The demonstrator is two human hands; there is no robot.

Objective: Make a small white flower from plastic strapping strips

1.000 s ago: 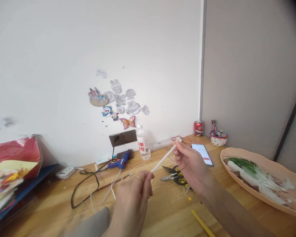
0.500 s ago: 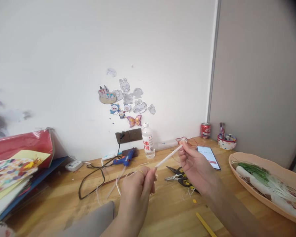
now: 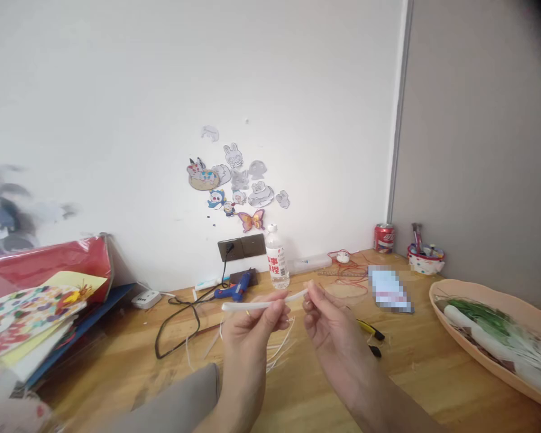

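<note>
One white strip (image 3: pixel 241 307) is held in the air, in front of the bottle (image 3: pixel 278 273), by two hands. Near its middle it is pinched between the thumb and fingers of the left hand (image 3: pixel 252 334); its right end is gripped in the closed fingertips of the right hand (image 3: pixel 336 337). A short span is left bare between the two grips, and the other end is left jutting out to the left. On the table (image 3: pixel 460 403), nearer than the bottle, several white cords (image 3: pixel 282 352) are partly covered by the left hand; they cannot be counted surely. One pair of scissors (image 3: pixel 373 329), right of the bottle and nearer, is mostly hidden by the right hand. Just left of the bottle one glue gun (image 3: pixel 237 288) is seen, and farther left one black cable (image 3: pixel 159 338) and one power strip (image 3: pixel 145 299). Right of the bottle are found a tangle of red string (image 3: pixel 354 276), one phone (image 3: pixel 390 288), one can (image 3: pixel 383 239) and one spotted cup (image 3: pixel 426 260); farthest right, one pink tray (image 3: pixel 478 291). Well left of the bottle one red folder (image 3: pixel 72 252) is placed. On the wall behind, one butterfly (image 3: pixel 251 221) is fixed above and left of the bottle.
</note>
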